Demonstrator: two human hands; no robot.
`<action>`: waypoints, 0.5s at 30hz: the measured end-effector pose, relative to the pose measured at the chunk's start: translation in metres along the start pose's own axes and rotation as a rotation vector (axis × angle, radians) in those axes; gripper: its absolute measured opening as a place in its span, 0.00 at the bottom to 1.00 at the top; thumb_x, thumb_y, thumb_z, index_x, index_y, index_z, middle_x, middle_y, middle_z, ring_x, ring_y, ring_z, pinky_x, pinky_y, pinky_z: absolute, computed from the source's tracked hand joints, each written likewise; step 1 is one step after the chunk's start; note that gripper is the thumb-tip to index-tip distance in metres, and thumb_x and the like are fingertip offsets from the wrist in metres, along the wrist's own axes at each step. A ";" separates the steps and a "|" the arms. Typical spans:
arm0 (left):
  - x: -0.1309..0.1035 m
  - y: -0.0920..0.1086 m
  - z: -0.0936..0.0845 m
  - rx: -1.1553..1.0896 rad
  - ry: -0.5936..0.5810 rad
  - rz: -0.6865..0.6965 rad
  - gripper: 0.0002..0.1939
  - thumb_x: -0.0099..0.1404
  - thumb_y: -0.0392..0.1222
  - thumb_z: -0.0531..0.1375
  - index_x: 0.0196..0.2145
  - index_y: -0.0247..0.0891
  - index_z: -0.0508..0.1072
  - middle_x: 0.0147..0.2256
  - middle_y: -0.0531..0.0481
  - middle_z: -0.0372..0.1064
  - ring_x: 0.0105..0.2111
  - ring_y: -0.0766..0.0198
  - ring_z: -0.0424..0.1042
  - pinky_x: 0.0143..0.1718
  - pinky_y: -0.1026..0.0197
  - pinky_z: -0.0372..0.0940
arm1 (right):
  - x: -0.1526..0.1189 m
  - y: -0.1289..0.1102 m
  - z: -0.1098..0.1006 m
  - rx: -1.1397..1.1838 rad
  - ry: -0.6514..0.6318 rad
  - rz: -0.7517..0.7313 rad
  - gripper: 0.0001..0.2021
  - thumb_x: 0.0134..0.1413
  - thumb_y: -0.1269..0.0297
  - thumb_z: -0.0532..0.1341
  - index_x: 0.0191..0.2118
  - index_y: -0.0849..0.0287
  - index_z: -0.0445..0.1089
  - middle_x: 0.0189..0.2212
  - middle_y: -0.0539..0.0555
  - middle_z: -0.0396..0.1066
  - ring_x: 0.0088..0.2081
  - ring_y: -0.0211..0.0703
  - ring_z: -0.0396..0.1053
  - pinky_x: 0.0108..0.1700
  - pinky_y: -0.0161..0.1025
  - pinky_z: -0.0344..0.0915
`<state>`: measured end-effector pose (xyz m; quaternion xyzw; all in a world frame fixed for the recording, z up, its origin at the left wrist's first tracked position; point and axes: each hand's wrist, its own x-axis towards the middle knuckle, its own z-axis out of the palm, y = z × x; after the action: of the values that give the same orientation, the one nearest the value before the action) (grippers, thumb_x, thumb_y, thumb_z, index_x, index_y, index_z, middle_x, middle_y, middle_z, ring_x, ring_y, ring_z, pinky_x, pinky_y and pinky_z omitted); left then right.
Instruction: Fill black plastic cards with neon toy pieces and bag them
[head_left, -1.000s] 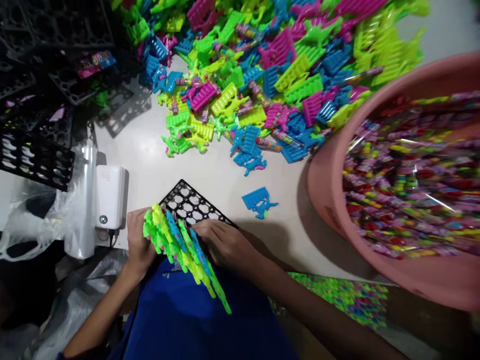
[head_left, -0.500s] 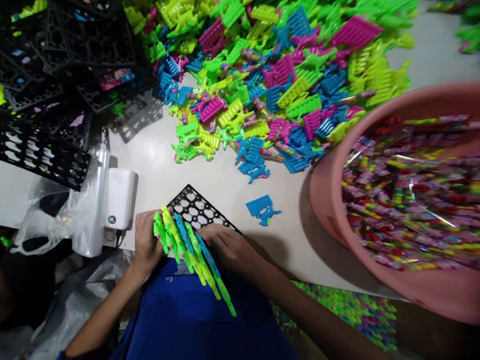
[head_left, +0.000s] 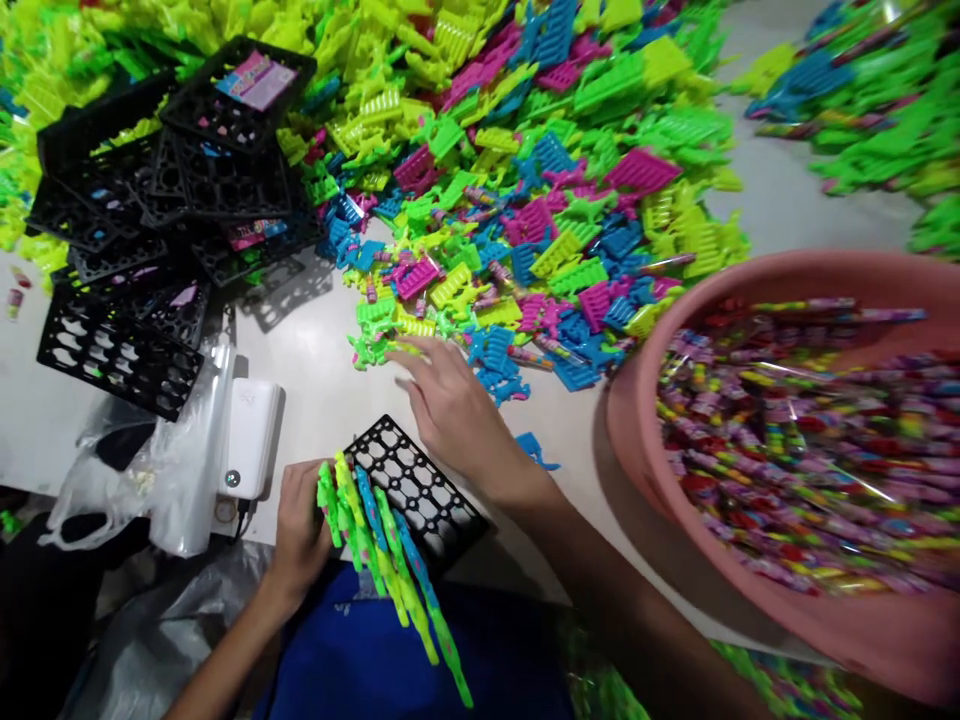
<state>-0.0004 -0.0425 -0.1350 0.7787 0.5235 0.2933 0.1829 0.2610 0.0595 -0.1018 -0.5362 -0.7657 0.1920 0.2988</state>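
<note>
My left hand [head_left: 302, 520] is closed at the left end of a black grid tray [head_left: 412, 480], beside a row of green, yellow and blue plastic pieces [head_left: 382, 545] that slant down over my lap. Its fingertips are partly hidden behind the tray and pieces. Beyond the tray, my right hand [head_left: 450, 405] reaches over the tabletop with its fingers apart, at the near edge of a heap of colourful plastic pieces [head_left: 480, 270]. A blue piece [head_left: 534, 450] lies by my right forearm, partly covered by it.
A pink tub [head_left: 637, 400] full of wrapped candy sticks [head_left: 810, 450] stands at the right. Black trays [head_left: 120, 340] are stacked at the left, near a white power bank [head_left: 253, 437] and a clear plastic bag [head_left: 180, 480]. More pieces [head_left: 885, 110] lie at the upper right.
My right hand has left the tray and moved forward to the heap's edge. My left hand stays with the tray. The view has shifted, showing more of the table's far side.
</note>
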 end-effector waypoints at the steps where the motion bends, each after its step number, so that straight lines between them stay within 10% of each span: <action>1: 0.000 -0.001 0.000 0.003 0.003 0.007 0.17 0.73 0.36 0.56 0.57 0.40 0.73 0.47 0.43 0.78 0.47 0.52 0.75 0.48 0.53 0.73 | 0.015 0.005 0.006 -0.111 0.005 0.032 0.29 0.66 0.83 0.52 0.69 0.63 0.68 0.72 0.68 0.63 0.74 0.61 0.58 0.75 0.61 0.59; 6: 0.000 -0.005 -0.001 0.018 0.010 0.051 0.19 0.73 0.35 0.54 0.58 0.40 0.73 0.48 0.42 0.78 0.47 0.51 0.76 0.47 0.52 0.74 | 0.047 0.018 0.011 -0.434 -0.065 0.129 0.34 0.61 0.88 0.50 0.72 0.70 0.64 0.74 0.71 0.60 0.69 0.64 0.61 0.67 0.59 0.62; 15: 0.000 -0.008 -0.001 0.007 0.038 -0.004 0.14 0.74 0.41 0.57 0.55 0.40 0.75 0.47 0.43 0.78 0.47 0.53 0.77 0.46 0.53 0.75 | -0.010 0.005 -0.022 -0.442 -0.077 0.063 0.13 0.65 0.83 0.57 0.45 0.60 0.73 0.44 0.61 0.77 0.47 0.57 0.71 0.46 0.48 0.64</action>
<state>-0.0069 -0.0395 -0.1391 0.7725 0.5297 0.3059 0.1705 0.2818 0.0508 -0.0906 -0.6044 -0.7830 0.0491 0.1383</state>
